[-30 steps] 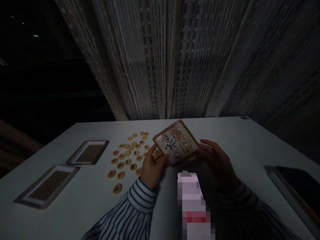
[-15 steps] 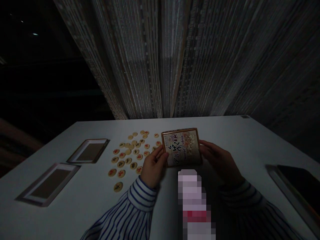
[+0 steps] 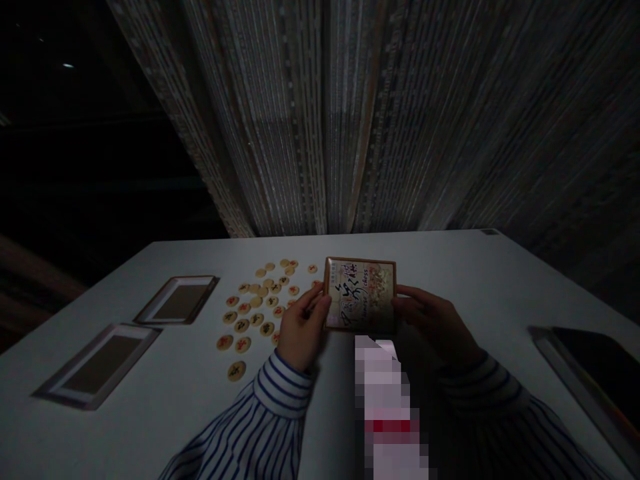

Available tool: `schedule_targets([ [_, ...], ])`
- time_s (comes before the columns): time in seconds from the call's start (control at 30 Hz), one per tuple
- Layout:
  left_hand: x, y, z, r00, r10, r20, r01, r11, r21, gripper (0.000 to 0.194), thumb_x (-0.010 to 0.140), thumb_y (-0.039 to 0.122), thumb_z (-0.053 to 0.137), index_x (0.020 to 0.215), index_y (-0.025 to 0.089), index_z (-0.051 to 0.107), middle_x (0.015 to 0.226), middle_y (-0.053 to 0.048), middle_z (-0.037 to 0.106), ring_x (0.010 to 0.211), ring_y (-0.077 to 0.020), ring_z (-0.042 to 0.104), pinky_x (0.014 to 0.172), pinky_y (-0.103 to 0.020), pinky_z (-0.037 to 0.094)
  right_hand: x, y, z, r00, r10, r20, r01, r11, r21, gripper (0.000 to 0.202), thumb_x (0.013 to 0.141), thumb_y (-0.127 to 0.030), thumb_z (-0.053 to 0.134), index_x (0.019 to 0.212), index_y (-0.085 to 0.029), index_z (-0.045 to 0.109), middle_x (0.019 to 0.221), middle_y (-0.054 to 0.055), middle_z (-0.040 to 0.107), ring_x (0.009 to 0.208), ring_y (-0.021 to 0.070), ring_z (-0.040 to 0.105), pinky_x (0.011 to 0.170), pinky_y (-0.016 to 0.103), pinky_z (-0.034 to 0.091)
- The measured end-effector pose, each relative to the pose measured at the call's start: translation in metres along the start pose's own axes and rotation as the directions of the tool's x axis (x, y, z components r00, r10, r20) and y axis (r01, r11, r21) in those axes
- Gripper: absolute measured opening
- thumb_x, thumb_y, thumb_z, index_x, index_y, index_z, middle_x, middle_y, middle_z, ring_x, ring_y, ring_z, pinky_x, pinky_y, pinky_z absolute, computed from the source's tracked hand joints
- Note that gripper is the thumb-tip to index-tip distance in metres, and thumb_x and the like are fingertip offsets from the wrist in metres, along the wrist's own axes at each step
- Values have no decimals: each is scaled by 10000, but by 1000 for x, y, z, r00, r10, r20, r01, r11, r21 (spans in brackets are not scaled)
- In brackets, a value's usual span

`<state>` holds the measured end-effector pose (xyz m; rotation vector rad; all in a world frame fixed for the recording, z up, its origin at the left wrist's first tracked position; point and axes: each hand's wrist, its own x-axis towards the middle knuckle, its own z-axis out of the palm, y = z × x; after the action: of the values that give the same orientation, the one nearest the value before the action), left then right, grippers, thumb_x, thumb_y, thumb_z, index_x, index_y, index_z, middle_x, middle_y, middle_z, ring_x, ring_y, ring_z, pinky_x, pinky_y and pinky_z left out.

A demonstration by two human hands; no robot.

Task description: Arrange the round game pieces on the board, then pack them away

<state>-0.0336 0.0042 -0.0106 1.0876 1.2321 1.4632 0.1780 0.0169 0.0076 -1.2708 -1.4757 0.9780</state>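
Note:
Between my two hands is a Chinese chess box (image 3: 361,297), its printed cover with large dark characters facing me. My left hand (image 3: 301,330) is closed on the box's left edge, thumb on the front. At the right edge, my right hand (image 3: 437,323) grips it with thumb and fingers. Round wooden Chinese chess pieces (image 3: 257,320) lie scattered on the table just left of my left hand, some marked red, some black, some with no mark showing. My left forearm and hand hide a few of them.
On the white table (image 3: 180,427), two shallow open box parts, a farther one (image 3: 189,280) and a nearer one (image 3: 95,403), lie at the left. A dark flat object (image 3: 595,363) rests at the right edge. A strand curtain (image 3: 345,120) hangs behind the table.
The box has tilted so its cover faces me more squarely and its top side no longer shows. Both hands keep their hold. The scattered pieces stay in place.

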Motion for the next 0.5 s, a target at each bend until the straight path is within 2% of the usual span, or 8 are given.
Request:
schedule_targets([
  [0.13,-2,7,2,999,-8,-31,8,1000,4,518,671,380,686,1106,111,609,996,-111,688,955,-215,624,918,-370,445,1,-2,0,997,58,-60,-57,998,19,384,629,-416,627,907,-153,663,562,11,627,538,155,573,502,296,479],
  [0.23,-4,14,6,997,-70,-33,69,997,-20,576,629,344,724,1127,90,584,928,-108,703,902,-198,640,876,-340,469,2,-3,-1,988,119,-99,-110,990,93,426,600,-444,656,898,-140,640,555,10,625,541,160,577,501,295,469],
  [0.37,-5,14,9,988,-152,33,155,982,-106,660,573,347,761,1143,84,558,884,-105,706,838,-192,652,794,-318,502,2,-2,0,982,171,-83,-149,965,216,483,581,-478,679,916,-138,603,606,31,660,552,164,594,515,298,465],
  [0.5,-5,7,10,976,-170,134,191,967,-168,603,558,363,768,1072,104,589,864,-89,709,763,-167,655,747,-282,506,2,-2,4,976,207,-65,-182,944,273,500,545,-473,708,892,-140,574,605,35,667,542,163,596,508,292,452],
])
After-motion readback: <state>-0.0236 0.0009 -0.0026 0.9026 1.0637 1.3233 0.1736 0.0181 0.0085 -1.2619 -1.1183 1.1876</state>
